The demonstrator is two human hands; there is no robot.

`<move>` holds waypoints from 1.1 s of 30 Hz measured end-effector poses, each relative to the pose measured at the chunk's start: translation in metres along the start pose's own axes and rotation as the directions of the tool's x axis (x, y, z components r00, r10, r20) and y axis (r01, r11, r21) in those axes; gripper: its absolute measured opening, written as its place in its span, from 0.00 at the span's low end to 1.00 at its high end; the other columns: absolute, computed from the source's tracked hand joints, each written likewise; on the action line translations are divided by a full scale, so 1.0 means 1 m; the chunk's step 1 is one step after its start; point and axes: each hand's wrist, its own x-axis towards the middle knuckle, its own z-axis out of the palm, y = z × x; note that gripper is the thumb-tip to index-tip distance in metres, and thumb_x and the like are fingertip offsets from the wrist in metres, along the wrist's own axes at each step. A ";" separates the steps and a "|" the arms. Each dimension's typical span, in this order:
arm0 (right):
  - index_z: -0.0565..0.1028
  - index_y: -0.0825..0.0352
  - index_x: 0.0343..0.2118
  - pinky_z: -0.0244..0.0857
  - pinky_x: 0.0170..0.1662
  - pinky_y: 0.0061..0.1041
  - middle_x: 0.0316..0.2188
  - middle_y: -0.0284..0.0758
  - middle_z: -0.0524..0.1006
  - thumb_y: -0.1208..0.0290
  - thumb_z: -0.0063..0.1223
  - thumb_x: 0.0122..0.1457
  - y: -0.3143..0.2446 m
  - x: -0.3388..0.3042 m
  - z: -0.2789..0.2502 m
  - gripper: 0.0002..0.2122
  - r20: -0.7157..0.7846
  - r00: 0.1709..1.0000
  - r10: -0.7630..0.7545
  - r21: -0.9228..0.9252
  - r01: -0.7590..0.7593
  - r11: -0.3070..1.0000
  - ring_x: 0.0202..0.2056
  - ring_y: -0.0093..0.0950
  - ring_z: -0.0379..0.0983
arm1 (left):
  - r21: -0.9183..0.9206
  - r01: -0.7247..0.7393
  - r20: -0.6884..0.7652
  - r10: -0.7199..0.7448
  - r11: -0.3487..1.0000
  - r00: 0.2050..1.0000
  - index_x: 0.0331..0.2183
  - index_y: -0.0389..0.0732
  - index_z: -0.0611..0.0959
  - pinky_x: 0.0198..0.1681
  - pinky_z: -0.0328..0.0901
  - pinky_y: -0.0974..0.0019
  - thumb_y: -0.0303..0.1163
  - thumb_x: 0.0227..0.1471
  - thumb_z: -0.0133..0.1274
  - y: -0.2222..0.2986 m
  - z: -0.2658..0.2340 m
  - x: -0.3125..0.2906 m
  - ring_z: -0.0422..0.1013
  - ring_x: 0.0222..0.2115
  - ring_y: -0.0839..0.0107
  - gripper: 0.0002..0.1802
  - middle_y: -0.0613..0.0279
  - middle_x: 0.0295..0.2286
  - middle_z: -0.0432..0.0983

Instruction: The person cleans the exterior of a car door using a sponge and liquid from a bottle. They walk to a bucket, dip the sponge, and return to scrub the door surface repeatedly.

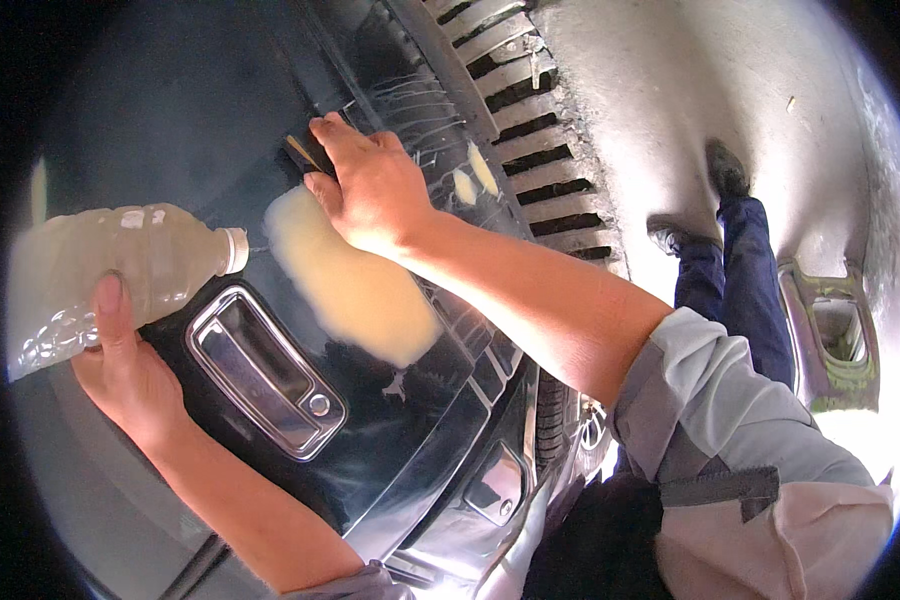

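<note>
My left hand [135, 385] grips a clear plastic bottle [160, 245] of cloudy liquid. The bottle lies on its side in the air, its uncapped-looking white neck pointing at a beige patch [360, 290] on the dark car panel [190, 100]. A faint thin streak shows at the bottle's mouth. At the upper end of the patch, my right hand [375, 185] presses a dark flat sanding block [305, 158] with a tan line along its edge. The fingers hide much of the block. Pale wet streaks run down the panel beyond this hand.
A chrome handle [265, 375] sits on the panel between my forearms. Two smaller beige spots [465, 187] lie near the panel's edge. A slotted floor grate [540, 140] runs beside the car, with a tyre [550, 415] below. A worn stool [835, 335] stands right of my legs.
</note>
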 end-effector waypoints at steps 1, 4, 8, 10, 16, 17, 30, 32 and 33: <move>0.67 0.70 0.59 0.68 0.50 0.42 0.54 0.50 0.74 0.70 0.62 0.56 -0.010 -0.011 -0.007 0.28 0.070 0.995 0.065 0.036 -0.068 0.997 0.43 0.47 0.76 | 0.021 -0.003 -0.014 0.003 1.000 1.000 0.55 0.26 0.72 0.60 0.62 0.56 0.38 0.56 0.62 -0.002 0.000 -0.001 0.70 0.53 0.57 0.33 0.47 0.51 0.73; 0.66 0.68 0.60 0.70 0.52 0.42 0.56 0.48 0.73 0.72 0.65 0.53 -0.041 -0.092 -0.033 0.31 0.157 0.984 -0.089 0.098 0.074 0.992 0.51 0.45 0.74 | 0.048 -0.038 -0.029 0.039 0.998 0.999 0.54 0.27 0.74 0.60 0.63 0.57 0.40 0.54 0.64 0.004 -0.003 -0.003 0.72 0.51 0.59 0.33 0.48 0.50 0.75; 0.69 0.66 0.58 0.69 0.52 0.46 0.59 0.46 0.70 0.70 0.62 0.55 -0.044 -0.069 -0.028 0.27 0.129 0.991 -0.043 0.039 0.039 0.998 0.48 0.47 0.75 | 0.109 -0.039 -0.026 0.042 0.993 0.999 0.53 0.27 0.75 0.59 0.63 0.58 0.42 0.53 0.65 0.005 0.000 -0.005 0.73 0.50 0.59 0.34 0.49 0.49 0.76; 0.70 0.68 0.57 0.70 0.47 0.42 0.55 0.49 0.74 0.68 0.60 0.57 -0.023 -0.006 -0.010 0.24 -0.002 1.000 0.009 -0.028 -0.009 1.000 0.43 0.48 0.77 | 0.076 -0.044 -0.029 0.047 0.996 0.998 0.53 0.27 0.75 0.59 0.63 0.58 0.44 0.53 0.65 0.005 0.008 -0.002 0.73 0.50 0.59 0.35 0.48 0.49 0.76; 0.69 0.65 0.58 0.74 0.43 0.42 0.59 0.47 0.69 0.67 0.59 0.57 -0.043 -0.077 -0.024 0.25 0.120 0.988 -0.096 0.006 0.096 0.995 0.40 0.48 0.73 | 0.136 -0.064 -0.068 0.073 0.989 0.995 0.53 0.28 0.76 0.58 0.64 0.58 0.45 0.54 0.64 0.005 -0.002 -0.005 0.74 0.50 0.58 0.35 0.48 0.48 0.77; 0.69 0.66 0.58 0.73 0.46 0.42 0.60 0.48 0.69 0.67 0.60 0.57 -0.052 -0.090 -0.033 0.26 0.158 0.982 -0.098 -0.003 0.100 0.995 0.44 0.49 0.74 | 0.136 -0.075 -0.055 0.083 0.988 0.995 0.53 0.28 0.76 0.58 0.65 0.58 0.45 0.54 0.64 0.003 -0.004 -0.006 0.74 0.50 0.58 0.35 0.48 0.48 0.77; 0.66 0.65 0.61 0.77 0.39 0.39 0.60 0.48 0.68 0.67 0.63 0.56 -0.053 -0.087 -0.033 0.29 0.142 0.969 -0.200 -0.055 0.210 0.976 0.40 0.45 0.75 | -0.026 0.008 -0.031 -0.008 1.000 0.999 0.54 0.25 0.72 0.60 0.62 0.59 0.41 0.56 0.63 0.013 -0.001 -0.003 0.70 0.53 0.61 0.34 0.48 0.51 0.73; 0.67 0.64 0.61 0.78 0.36 0.38 0.60 0.48 0.68 0.66 0.62 0.57 -0.052 -0.046 -0.024 0.28 0.129 0.978 -0.164 -0.181 0.186 0.966 0.40 0.45 0.76 | -0.023 -0.013 -0.027 0.013 1.000 1.000 0.54 0.25 0.71 0.60 0.61 0.59 0.41 0.56 0.63 0.016 0.002 -0.002 0.70 0.53 0.61 0.35 0.48 0.51 0.73; 0.67 0.65 0.61 0.77 0.35 0.38 0.59 0.48 0.70 0.67 0.60 0.57 -0.046 -0.017 -0.013 0.28 0.067 0.989 -0.129 -0.150 0.138 0.979 0.37 0.47 0.76 | -0.012 -0.011 -0.035 0.010 1.000 0.999 0.54 0.25 0.71 0.60 0.61 0.58 0.41 0.56 0.63 0.015 0.001 -0.002 0.69 0.53 0.61 0.35 0.48 0.51 0.73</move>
